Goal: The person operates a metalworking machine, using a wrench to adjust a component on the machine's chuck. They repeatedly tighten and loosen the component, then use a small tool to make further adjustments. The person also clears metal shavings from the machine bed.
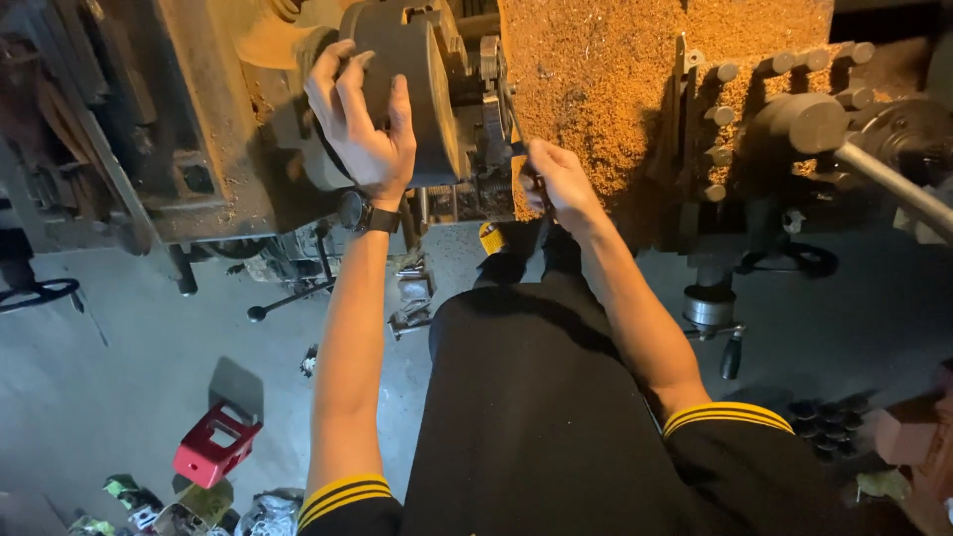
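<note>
At a workshop lathe (199, 149) heaped with orange-brown shavings (615, 79), a person in a black shirt with yellow-striped sleeve cuffs leans over the machine, both bare arms reaching forward. Largest in view is the lathe itself — a worn, rust-toned body on the left, with a carriage studded with round grey bolt heads (784, 69) on the right. The dark grey round chuck (412, 89), a thick metal disc seen nearly edge-on, sits at upper centre against the headstock. The left hand (362, 119), a dark watch (362, 211) on its wrist, is spread over the chuck's rim, fingers curled round its outer edge and thumb laid across its face. Just to the right of the chuck, the right hand (556, 179) is closed round a small dark tool (534, 184) beside the chuck's jaws; what kind of tool cannot be made out. On the grey concrete floor (119, 337) below, well apart from the hands, lie a red boxy metal part (213, 447) and — at the bottom edge — a scatter of crumpled green and silvery wrappers (189, 506)
</note>
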